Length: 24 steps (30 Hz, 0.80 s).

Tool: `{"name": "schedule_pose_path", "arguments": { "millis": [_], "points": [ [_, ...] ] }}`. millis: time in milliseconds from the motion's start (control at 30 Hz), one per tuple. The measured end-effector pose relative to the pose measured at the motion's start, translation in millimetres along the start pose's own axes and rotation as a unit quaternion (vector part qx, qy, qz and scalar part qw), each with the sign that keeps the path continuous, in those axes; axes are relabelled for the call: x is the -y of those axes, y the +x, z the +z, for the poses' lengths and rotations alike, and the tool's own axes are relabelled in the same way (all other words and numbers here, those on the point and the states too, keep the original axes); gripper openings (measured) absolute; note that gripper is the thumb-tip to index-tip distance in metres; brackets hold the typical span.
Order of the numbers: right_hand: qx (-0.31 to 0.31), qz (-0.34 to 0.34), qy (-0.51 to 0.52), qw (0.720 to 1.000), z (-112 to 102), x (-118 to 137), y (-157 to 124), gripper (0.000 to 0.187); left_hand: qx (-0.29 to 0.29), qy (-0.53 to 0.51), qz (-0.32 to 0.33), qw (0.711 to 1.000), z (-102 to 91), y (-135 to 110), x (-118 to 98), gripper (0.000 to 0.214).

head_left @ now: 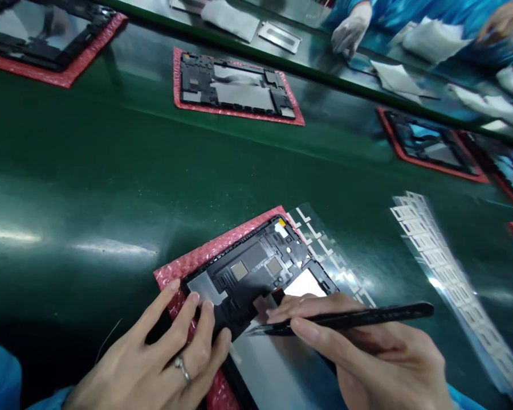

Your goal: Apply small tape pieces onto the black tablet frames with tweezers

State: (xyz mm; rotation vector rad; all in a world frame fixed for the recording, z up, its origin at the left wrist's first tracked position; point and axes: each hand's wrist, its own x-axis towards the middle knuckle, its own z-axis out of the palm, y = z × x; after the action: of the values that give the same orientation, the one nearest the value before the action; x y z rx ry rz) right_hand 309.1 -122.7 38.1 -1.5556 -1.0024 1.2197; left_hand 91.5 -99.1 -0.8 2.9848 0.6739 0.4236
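At the far left, a tablet (34,25) lies with its insides showing on pink bubble wrap, cut off by the edge of my view. Below it stretches the green tabletop (89,165), shiny with light, down to a blue sleeve (0,370).

The left hand (149,353), wearing a silver ring (182,369), has its fingers a little apart, tips laid along the left side of the opened tablet (248,262). That tablet sits on its own pink wrap (205,252), at an angle right before the worker, its dark board and grey panel facing up. Beyond it, farther back, a second opened tablet (239,94) lies on pink wrap as well.

The right hand (380,353) pinches black tweezers (367,316) between thumb and fingers. Their points are close together, just where the board meets the grey panel; I cannot tell whether they grip anything. Beside the tablet, partly behind that hand, is a clear sheet (331,253) with white L-shaped stickers.

Across the table a co-worker's gloved hand (353,28) reaches down, blurred, near some white cloths. Farther right are another opened tablet (431,142) on pink wrap and, nearer the worker, a fanned stack of sticker strips (457,290) running off toward the lower corner.
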Motion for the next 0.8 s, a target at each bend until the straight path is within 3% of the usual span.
{"name": "schedule_pose_path", "arguments": {
  "millis": [200, 400, 600, 800],
  "points": [
    [0.043, 0.045, 0.033, 0.997, -2.7, -5.0, -6.8, 0.011, 0.016, 0.017, -0.001, 1.0, 4.3, -5.1, -4.3, 0.055],
    [0.076, 0.039, 0.048, 0.995, 3.3, -7.4, -1.7, 0.011, -0.013, -0.011, -0.028, 0.999, 2.0, -4.0, -4.6, 0.039],
    [0.087, 0.063, 0.056, 0.993, 2.3, -10.4, -3.3, 0.011, 0.001, -0.018, -0.035, 0.999, 2.7, -2.0, -4.9, 0.04],
    [0.102, 0.035, 0.067, 0.992, 5.0, -8.4, 0.0, 0.018, -0.005, -0.021, -0.031, 0.999, 4.1, -6.3, -5.2, 0.042]
  ]
}}
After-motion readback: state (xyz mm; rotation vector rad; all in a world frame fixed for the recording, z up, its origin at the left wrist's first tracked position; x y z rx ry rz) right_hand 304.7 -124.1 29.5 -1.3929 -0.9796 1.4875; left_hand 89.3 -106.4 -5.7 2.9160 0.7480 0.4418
